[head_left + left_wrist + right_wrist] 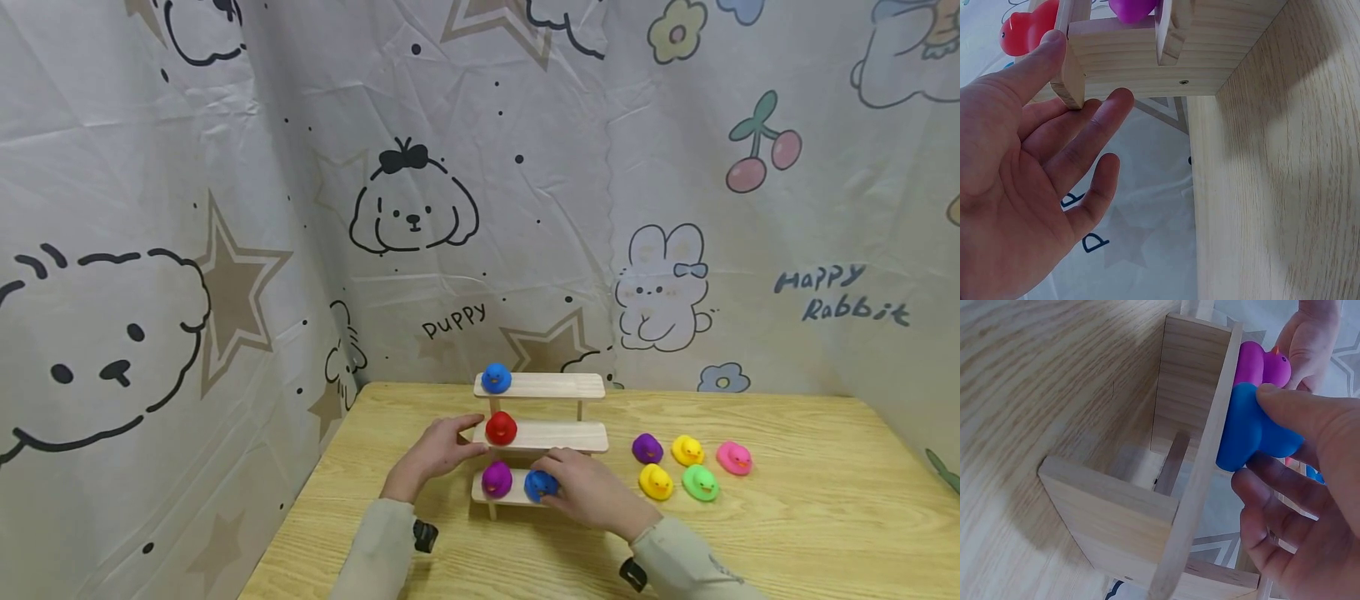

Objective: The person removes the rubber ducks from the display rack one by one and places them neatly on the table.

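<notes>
A three-tier wooden display rack (558,436) stands on the table. My right hand (596,496) pinches a blue rubber duck (1244,428) between thumb and fingers at the lowest tier, beside a magenta duck (497,481). At the left end of the middle tier, my left hand (437,450) holds the board's end, its thumb (1047,56) on one edge and fingers on the other. A red duck (501,428) sits on that tier, close to the left hand. Another blue duck (497,379) is on the top tier, at its left end.
To the right of the rack, several loose ducks lie on the table (817,517): a purple duck (647,448), two yellow ones, a pink duck (734,458) and a green duck (701,482). A printed curtain (555,208) hangs behind the table and along its left side.
</notes>
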`<state>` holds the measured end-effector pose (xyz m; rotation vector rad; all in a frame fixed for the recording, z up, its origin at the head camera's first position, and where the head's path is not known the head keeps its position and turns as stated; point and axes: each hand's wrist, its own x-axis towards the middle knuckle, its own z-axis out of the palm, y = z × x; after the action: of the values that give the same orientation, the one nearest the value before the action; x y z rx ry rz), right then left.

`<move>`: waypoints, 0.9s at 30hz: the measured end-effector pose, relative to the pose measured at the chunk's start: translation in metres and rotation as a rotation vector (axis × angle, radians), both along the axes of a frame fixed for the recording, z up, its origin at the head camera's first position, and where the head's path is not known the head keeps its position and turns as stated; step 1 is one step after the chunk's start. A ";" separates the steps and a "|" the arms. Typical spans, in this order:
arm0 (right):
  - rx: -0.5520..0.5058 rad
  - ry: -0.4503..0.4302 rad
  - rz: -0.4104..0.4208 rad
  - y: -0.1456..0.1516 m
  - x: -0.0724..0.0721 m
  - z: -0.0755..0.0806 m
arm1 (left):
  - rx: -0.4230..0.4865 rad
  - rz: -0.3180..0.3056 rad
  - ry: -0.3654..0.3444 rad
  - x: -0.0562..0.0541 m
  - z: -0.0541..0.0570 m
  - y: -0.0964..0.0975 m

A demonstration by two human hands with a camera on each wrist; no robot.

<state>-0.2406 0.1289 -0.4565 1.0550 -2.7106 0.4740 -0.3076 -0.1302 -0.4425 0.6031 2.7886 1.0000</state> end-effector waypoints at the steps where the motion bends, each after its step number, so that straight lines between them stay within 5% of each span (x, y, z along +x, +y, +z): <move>1: 0.000 0.005 0.000 0.000 0.000 0.000 | 0.001 -0.003 0.002 0.000 0.000 0.000; 27: -0.033 0.093 0.016 0.046 0.020 0.007 | 0.019 -0.015 0.006 -0.001 -0.002 0.000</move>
<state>-0.2209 0.1749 -0.4493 1.0631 -2.6061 0.4593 -0.3089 -0.1302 -0.4441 0.6301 2.7785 1.0251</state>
